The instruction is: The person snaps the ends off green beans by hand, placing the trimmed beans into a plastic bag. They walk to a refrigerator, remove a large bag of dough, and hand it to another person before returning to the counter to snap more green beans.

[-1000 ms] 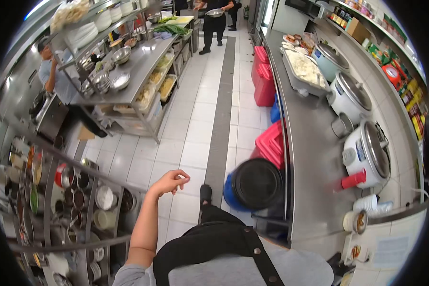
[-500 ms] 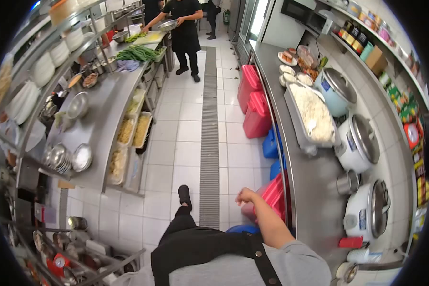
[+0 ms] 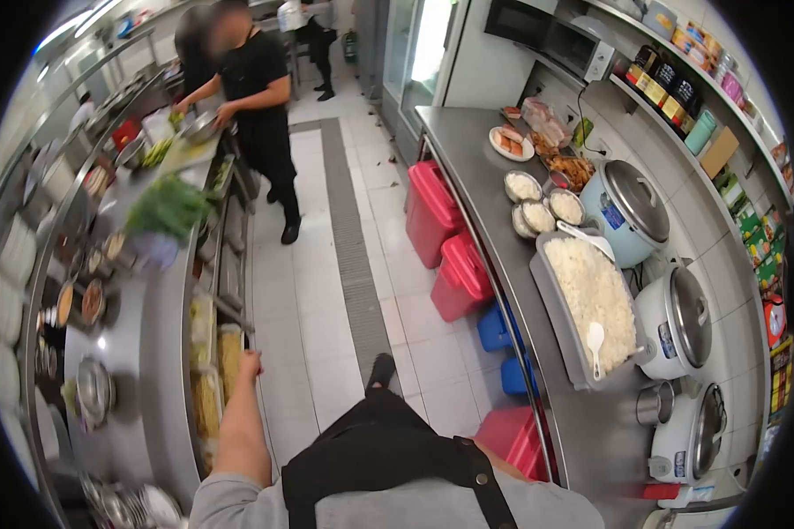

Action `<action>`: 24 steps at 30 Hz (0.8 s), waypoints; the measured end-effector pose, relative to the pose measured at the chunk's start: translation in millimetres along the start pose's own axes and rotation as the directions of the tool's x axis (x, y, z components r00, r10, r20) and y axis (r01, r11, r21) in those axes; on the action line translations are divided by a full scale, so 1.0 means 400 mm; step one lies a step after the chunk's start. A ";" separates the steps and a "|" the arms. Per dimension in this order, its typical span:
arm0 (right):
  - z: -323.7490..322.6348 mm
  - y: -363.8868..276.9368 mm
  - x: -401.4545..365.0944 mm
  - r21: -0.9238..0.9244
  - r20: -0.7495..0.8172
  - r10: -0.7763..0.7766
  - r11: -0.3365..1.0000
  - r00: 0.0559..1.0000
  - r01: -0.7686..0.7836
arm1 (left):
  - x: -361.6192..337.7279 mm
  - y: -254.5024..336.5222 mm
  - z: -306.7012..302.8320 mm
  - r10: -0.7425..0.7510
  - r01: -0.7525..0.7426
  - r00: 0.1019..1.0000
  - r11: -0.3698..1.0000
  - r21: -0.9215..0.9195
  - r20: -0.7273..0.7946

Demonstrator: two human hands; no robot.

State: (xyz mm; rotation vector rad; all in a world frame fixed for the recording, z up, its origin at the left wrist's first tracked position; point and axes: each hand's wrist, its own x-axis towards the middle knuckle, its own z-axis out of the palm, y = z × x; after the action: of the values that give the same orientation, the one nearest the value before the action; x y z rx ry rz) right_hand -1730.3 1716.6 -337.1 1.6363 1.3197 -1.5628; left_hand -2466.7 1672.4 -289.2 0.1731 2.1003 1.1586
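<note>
the person (image 3: 379, 454) looks mid-stride, left hand (image 3: 250, 363) just beside the yellow food (image 3: 230, 354) under the table (image 3: 163, 361) (can't tell how closed its fingers (image 3: 253, 356) are), right hand out of view; touching that food would call for a stoop.

Yellow food (image 3: 229, 357), uncovered; in a tray (image 3: 230, 327) below the steel counter (image 3: 166, 344)

Yellow food (image 3: 228, 357) just left of the left hand (image 3: 250, 363), green leaves (image 3: 169, 207) on the silver-grey counter (image 3: 163, 353) farther ahead of it, and a grey, finely striped floor drain (image 3: 353, 273) splits white tiles (image 3: 309, 300) to the hand's right! Farther right of it come red bins (image 3: 461, 280), blue containers (image 3: 500, 329), white rice (image 3: 582, 291) in a grey tray (image 3: 556, 326), then a pale-blue cooker (image 3: 603, 212) and white cookers (image 3: 660, 348) with silver lids (image 3: 692, 304).
</note>
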 end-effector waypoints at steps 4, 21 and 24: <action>-0.135 -0.118 0.110 0.151 -0.004 0.113 0.982 0.994 -0.111 | 0.224 0.459 0.235 0.176 -0.172 0.984 0.980 -0.102 0.030; -1.321 -1.542 0.492 -0.064 -0.690 -0.439 0.830 0.576 0.555 | 0.967 0.710 0.663 -0.620 0.433 0.749 0.725 0.535 0.235; -1.370 -1.647 0.621 0.001 -0.786 -0.349 0.824 0.510 0.566 | 1.314 1.032 0.910 -0.334 -0.060 0.848 0.712 0.700 0.412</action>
State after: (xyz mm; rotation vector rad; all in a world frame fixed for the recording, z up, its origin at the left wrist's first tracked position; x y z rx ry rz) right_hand -2104.2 2525.7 -297.1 2.4232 2.2359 -1.3733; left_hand -2704.0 2391.3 -366.3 0.5914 1.8954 0.1185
